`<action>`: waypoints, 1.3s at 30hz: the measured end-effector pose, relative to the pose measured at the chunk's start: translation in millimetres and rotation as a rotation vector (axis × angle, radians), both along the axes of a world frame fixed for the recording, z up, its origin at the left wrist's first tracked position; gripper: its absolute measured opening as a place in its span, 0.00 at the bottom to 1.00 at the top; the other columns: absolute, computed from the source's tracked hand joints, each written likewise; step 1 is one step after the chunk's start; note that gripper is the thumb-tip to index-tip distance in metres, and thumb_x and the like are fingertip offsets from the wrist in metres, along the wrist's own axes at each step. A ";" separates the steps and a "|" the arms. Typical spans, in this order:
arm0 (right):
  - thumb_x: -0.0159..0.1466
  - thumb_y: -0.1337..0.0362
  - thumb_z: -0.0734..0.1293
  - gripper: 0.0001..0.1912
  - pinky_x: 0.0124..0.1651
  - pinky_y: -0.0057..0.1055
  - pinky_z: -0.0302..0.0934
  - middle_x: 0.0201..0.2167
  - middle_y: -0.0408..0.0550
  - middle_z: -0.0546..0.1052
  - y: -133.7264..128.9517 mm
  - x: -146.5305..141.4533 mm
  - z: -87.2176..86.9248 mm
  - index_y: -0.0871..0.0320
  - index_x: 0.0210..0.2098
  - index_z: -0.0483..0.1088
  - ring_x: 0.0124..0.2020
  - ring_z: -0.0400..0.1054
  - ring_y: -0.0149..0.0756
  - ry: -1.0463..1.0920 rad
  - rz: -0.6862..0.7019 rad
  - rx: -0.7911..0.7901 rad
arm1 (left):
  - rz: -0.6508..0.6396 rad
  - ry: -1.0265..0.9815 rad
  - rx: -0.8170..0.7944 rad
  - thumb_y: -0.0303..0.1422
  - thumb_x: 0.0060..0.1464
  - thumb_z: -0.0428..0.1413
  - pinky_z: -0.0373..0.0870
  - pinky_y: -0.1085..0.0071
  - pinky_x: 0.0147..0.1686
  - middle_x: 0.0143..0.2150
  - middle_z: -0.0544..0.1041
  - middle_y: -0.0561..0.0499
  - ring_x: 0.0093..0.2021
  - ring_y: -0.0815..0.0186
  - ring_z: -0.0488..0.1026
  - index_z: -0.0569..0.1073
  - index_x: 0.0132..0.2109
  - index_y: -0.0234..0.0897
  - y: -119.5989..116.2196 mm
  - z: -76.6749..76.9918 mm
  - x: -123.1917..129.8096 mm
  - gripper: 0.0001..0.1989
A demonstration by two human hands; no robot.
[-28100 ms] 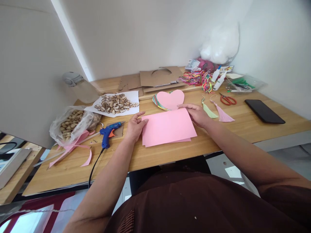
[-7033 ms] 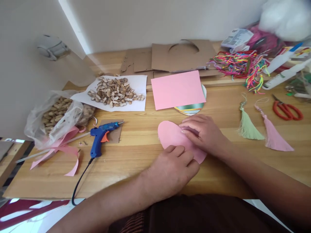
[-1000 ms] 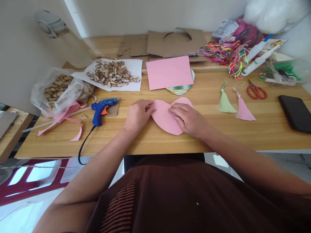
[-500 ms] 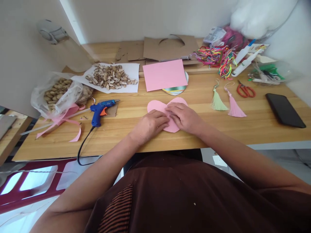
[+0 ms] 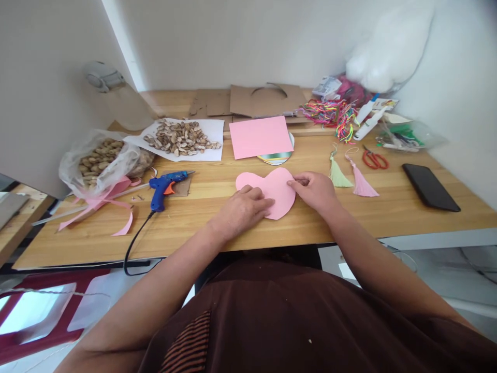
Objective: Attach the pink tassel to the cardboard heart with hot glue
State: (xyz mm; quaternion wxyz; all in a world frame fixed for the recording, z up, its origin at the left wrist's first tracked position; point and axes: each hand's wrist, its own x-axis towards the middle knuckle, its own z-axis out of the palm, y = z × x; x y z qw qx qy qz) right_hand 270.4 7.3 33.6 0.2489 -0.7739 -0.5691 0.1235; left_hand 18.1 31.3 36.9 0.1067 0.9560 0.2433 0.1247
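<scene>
A pink paper heart [image 5: 277, 189] lies near the table's front edge, its two lobes pointing away from me. My left hand [image 5: 246, 210] presses on its left half, fingers bent and close together, holding it against the wood. At the right lobe, my right hand [image 5: 312, 189] pinches the paper's edge between thumb and fingers. Part of the heart's left side is covered by my left hand. Behind it lies a pink paper rectangle [image 5: 260, 136], partly over a rounded piece with a green and yellow pattern [image 5: 276, 157].
Left stand a blue glue gun [image 5: 159, 191], pink paper strips [image 5: 126, 220], a bag of peanuts [image 5: 99, 160] and shells on white paper [image 5: 212, 134]. Right are green [image 5: 339, 173] and pink tassels [image 5: 364, 181], scissors [image 5: 375, 158], a phone [image 5: 430, 187] and colourful threads [image 5: 330, 114]. Cardboard [image 5: 264, 100] lies behind.
My right hand has moved right, from the heart's middle to its right edge, baring more of the paper. The left hand stays on the heart. The camera view has tilted slightly.
</scene>
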 end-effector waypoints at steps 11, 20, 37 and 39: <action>0.64 0.46 0.65 0.22 0.32 0.40 0.58 0.30 0.56 0.82 12.2 11.2 19.1 0.54 0.24 0.76 0.32 0.74 0.50 -0.290 0.012 -0.269 | -0.001 0.059 0.062 0.39 0.71 0.49 0.68 0.59 0.55 0.49 0.75 0.44 0.48 0.56 0.68 0.77 0.60 0.44 -1.7 1.7 5.4 0.18; 0.64 0.58 0.65 0.21 0.48 0.44 0.65 0.49 0.61 0.82 30.0 -14.8 28.6 0.58 0.53 0.78 0.45 0.76 0.53 -0.203 0.030 -0.001 | 0.025 0.078 0.113 0.41 0.71 0.49 0.70 0.58 0.48 0.51 0.73 0.44 0.51 0.54 0.68 0.75 0.61 0.48 -1.7 -1.0 2.2 0.18; 0.58 0.52 0.70 0.10 0.41 0.48 0.65 0.35 0.54 0.85 60.7 30.3 -0.4 0.49 0.27 0.80 0.38 0.77 0.54 0.004 -0.038 -0.123 | 0.041 0.048 0.114 0.43 0.70 0.48 0.63 0.50 0.59 0.54 0.74 0.46 0.53 0.54 0.68 0.75 0.60 0.50 -0.2 -4.7 6.2 0.18; 0.57 0.51 0.71 0.11 0.38 0.50 0.64 0.31 0.54 0.84 62.3 31.4 -0.7 0.46 0.22 0.77 0.34 0.76 0.55 -0.001 -0.064 -0.126 | 0.045 0.066 0.098 0.43 0.71 0.48 0.63 0.50 0.59 0.55 0.74 0.46 0.54 0.54 0.68 0.74 0.61 0.51 -0.4 -3.0 6.3 0.18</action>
